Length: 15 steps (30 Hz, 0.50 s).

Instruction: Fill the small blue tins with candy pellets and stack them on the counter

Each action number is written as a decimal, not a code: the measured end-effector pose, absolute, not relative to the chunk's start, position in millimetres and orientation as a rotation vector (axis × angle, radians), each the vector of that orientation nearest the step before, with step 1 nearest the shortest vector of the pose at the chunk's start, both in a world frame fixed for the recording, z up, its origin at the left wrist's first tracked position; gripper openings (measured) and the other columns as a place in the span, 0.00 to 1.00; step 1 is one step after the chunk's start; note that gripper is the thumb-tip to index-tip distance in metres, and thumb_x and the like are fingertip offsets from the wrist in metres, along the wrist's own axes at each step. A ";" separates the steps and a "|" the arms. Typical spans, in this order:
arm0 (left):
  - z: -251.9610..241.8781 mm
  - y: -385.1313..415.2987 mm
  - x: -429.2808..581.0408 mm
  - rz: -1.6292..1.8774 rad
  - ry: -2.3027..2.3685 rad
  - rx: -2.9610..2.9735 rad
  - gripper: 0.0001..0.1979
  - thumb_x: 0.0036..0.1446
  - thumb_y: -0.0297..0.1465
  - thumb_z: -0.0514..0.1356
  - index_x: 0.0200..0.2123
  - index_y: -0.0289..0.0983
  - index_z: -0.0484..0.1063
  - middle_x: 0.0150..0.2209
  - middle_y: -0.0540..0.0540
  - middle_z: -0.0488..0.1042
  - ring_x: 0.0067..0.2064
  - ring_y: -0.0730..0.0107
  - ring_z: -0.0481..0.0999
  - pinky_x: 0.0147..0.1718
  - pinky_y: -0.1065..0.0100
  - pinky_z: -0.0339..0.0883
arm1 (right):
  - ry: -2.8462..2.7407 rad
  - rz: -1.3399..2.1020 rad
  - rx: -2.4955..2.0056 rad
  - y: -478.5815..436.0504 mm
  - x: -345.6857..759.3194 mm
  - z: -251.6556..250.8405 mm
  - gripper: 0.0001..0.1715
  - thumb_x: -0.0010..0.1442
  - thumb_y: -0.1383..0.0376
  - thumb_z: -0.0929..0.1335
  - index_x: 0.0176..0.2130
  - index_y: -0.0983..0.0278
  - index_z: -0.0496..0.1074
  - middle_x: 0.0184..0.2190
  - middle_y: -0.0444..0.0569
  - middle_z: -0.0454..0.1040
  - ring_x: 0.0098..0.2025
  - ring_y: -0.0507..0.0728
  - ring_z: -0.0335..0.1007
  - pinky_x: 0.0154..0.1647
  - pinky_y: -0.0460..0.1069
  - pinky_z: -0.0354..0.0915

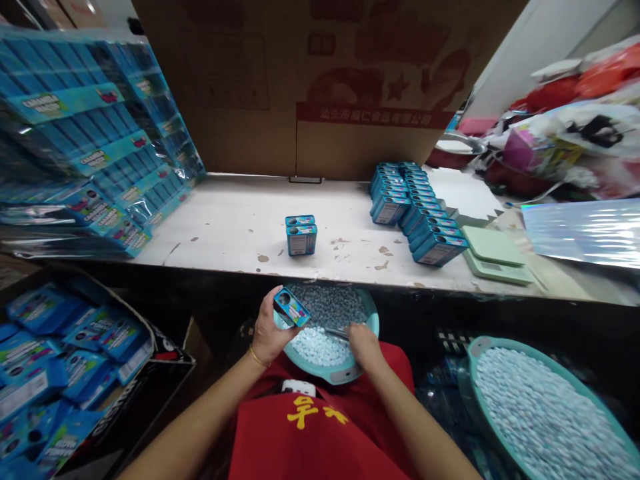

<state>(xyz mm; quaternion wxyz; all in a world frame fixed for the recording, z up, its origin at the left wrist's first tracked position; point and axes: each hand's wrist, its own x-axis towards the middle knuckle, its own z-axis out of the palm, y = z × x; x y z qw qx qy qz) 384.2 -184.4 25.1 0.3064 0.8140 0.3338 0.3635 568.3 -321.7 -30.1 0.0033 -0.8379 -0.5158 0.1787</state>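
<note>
My left hand (267, 332) grips a small blue candy box (292, 307) over the left rim of a turquoise basin (373, 319). The box is tilted, its printed side with a dark round spot facing up. In my right hand (364, 343) is the handle of a metal spoon (336, 333), whose far end sits among the candies and is hard to make out. Pale blue candies (320, 348) fill the basin on my lap, with its far part in shadow. Two upright blue boxes (301, 241) stand on the table straight ahead.
Rows of blue boxes (417, 220) stand right on the white table (240, 213), beside a pale green scale (495, 253). Wrapped display packs (90, 140) are stacked left. A carton of loose boxes (65, 360) lies lower left; another candy-filled basin (550, 413) lower right. Cardboard (320, 80) rises behind.
</note>
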 end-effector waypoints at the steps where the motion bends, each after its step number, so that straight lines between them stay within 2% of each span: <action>1: 21.9 -185.5 381.3 0.945 0.890 2.148 0.42 0.37 0.38 0.64 0.55 0.38 0.48 0.52 0.40 0.60 0.54 0.58 0.61 0.53 0.57 0.56 | -1.620 0.591 -2.611 -313.8 562.4 -36.7 0.21 0.54 0.74 0.55 0.34 0.66 0.73 0.33 0.56 0.72 0.36 0.57 0.67 0.32 0.48 0.58; 5: 8.6 -183.0 362.9 0.857 0.899 2.170 0.40 0.39 0.37 0.64 0.54 0.40 0.49 0.53 0.41 0.59 0.54 0.58 0.61 0.52 0.57 0.57 | -1.518 0.737 -2.495 -296.0 549.8 -53.0 0.20 0.52 0.74 0.58 0.36 0.63 0.74 0.32 0.52 0.74 0.36 0.55 0.68 0.34 0.46 0.58; 8: -2.3 -176.0 349.3 0.821 0.933 2.202 0.40 0.39 0.36 0.64 0.55 0.40 0.49 0.53 0.42 0.59 0.54 0.58 0.60 0.52 0.56 0.56 | -1.383 0.865 -2.406 -302.0 563.0 -44.2 0.19 0.50 0.73 0.59 0.35 0.62 0.74 0.31 0.50 0.75 0.36 0.55 0.68 0.34 0.46 0.58; 12: -15.5 -172.3 347.5 0.794 0.960 2.275 0.41 0.37 0.34 0.64 0.55 0.39 0.49 0.53 0.41 0.59 0.54 0.56 0.60 0.52 0.53 0.55 | -1.414 0.914 -2.288 -318.0 586.9 5.6 0.18 0.50 0.71 0.59 0.35 0.61 0.74 0.31 0.46 0.74 0.35 0.53 0.67 0.33 0.44 0.57; 15: -17.0 -176.9 359.6 0.762 0.913 2.329 0.42 0.36 0.33 0.64 0.55 0.38 0.48 0.53 0.40 0.59 0.54 0.55 0.60 0.52 0.53 0.55 | -1.545 0.712 -2.286 -316.0 580.9 58.2 0.19 0.52 0.71 0.58 0.39 0.58 0.73 0.33 0.46 0.72 0.36 0.51 0.65 0.34 0.43 0.56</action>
